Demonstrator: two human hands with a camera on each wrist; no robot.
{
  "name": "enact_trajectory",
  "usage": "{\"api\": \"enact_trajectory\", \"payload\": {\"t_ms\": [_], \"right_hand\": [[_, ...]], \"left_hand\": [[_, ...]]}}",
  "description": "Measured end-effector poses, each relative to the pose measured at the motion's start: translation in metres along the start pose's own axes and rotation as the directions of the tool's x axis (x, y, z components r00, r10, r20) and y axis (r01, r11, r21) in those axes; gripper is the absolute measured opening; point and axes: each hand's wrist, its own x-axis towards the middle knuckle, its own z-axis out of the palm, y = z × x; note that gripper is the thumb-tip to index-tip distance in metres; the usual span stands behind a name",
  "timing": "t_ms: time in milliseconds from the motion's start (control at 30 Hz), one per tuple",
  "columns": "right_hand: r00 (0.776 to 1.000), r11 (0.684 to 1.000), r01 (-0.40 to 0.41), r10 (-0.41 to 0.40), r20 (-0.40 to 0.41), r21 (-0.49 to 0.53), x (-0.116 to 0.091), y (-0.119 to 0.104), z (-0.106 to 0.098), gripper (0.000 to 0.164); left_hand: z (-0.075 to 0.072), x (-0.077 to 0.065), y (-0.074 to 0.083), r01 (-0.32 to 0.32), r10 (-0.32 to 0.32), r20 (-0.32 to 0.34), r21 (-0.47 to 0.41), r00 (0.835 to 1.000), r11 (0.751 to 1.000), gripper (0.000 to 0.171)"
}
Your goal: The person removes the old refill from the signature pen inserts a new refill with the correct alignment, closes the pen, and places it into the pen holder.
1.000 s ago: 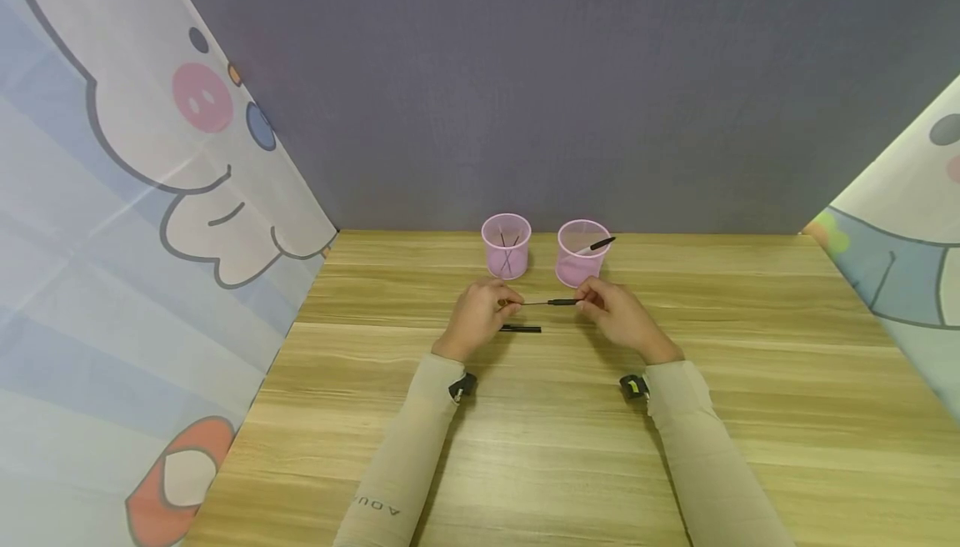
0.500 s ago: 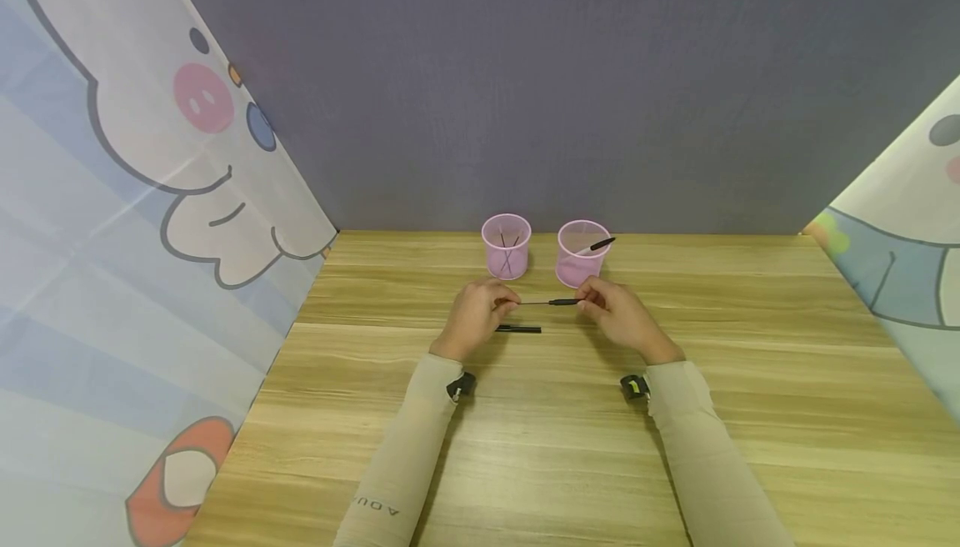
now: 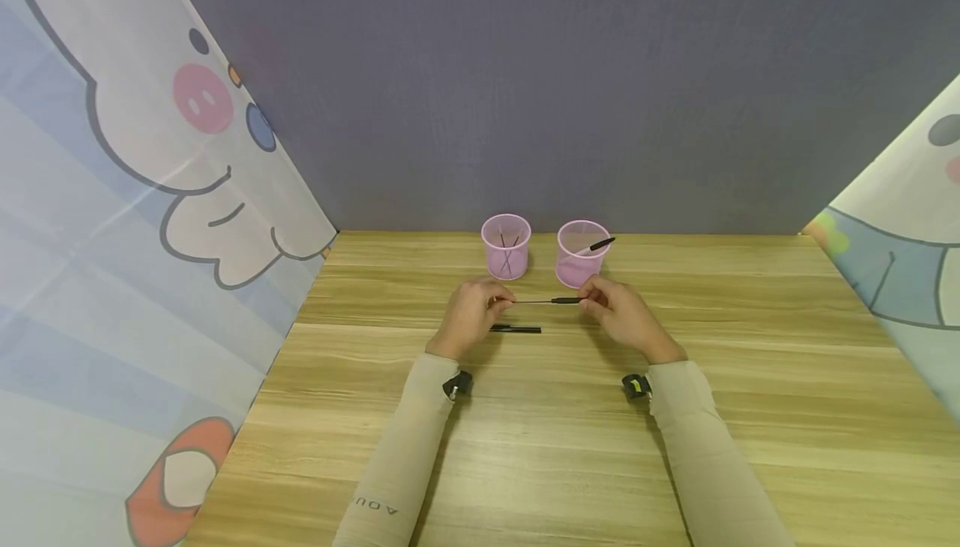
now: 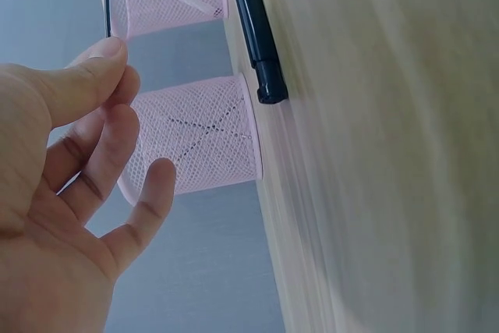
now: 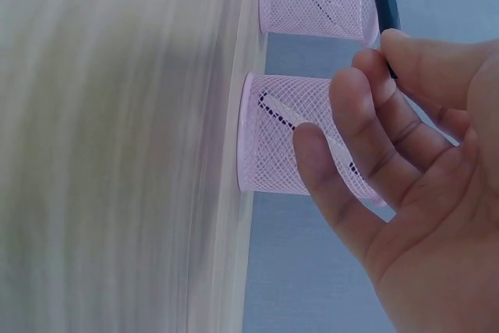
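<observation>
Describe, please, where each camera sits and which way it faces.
Head: head-worn, facing forward and down over the wooden tabletop; left hand, right hand and sleeves show.
Left wrist: on that wrist, facing the pink mesh cups; only the left hand shows.
Right wrist: on that wrist, facing the cups; only the right hand shows.
Wrist views share both cups.

Beige sleeves (image 3: 408, 443) — dark lettering (image 3: 375, 506) on the left — and black wrist devices (image 3: 457, 385).

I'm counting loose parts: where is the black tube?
In the head view, the black tube lies on the table just right of the left hand, lower in the picture than the pinched thin rod.
</observation>
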Motion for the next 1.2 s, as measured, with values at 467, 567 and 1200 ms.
{"api": "enact_trajectory", "payload": {"t_ms": [467,567,1200], "right_hand": [[1.000,1.000,-0.021,0.021,0.000,0.000,0.0008,0.0012,-0.0026,0.005],[1.000,1.000,-0.023,0.023,0.002,0.001,0.0005,0.0009,-0.0030,0.005],[0.999,0.999,-0.049,0.049,0.007,0.000,-0.0001,-0.0027,-0.0052,0.004]], "left_hand": [[-0.0048,-0.0010,-0.0027,0.022,-0.022,-0.013,-0.011,1.000,1.000,0.003],[-0.0050,-0.0012,-0.0032,0.026,-0.027,-0.012,-0.015,1.000,1.000,0.003],[-0.0052,-0.0026,-0.0080,0.041,-0.041,-0.005,-0.004,0.999,0.999,0.004]]}}
